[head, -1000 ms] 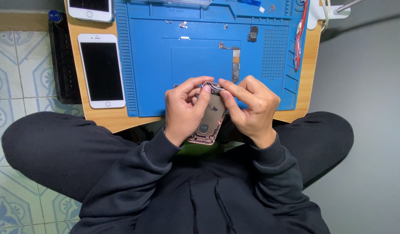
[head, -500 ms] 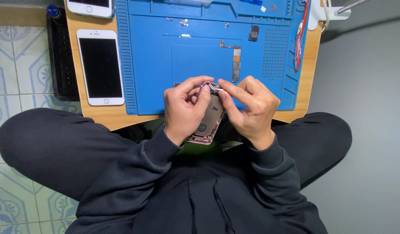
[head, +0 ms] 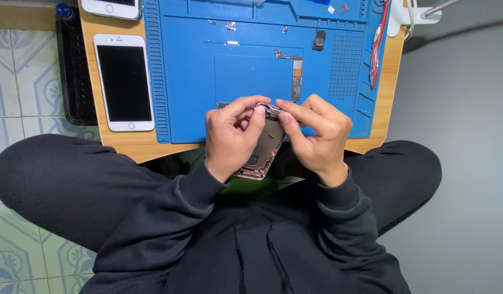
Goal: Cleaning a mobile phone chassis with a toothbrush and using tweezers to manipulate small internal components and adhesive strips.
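Both hands hold an opened pink-gold phone housing point(head: 261, 149) upright over my lap, at the near edge of a blue work mat point(head: 186, 81). My left hand point(head: 229, 136) wraps the housing's left side, thumb and forefinger pinching at its top end. My right hand point(head: 317, 133) grips the right side, its fingertips meeting the left ones at a small metal part on the top edge. Most of the housing's inside is hidden by my fingers.
On the mat lie a narrow circuit board point(head: 296, 79), a small dark module point(head: 318, 39) and tiny loose parts. A white phone point(head: 123, 81) rests face up on the wooden table, another phone point(head: 111, 7) above it. Red tweezers point(head: 378, 46) lie at right, a black tray point(head: 74, 65) at left.
My hands and the housing keep the same grip. The view has shifted slightly; the fingertips stay at the housing's top end.
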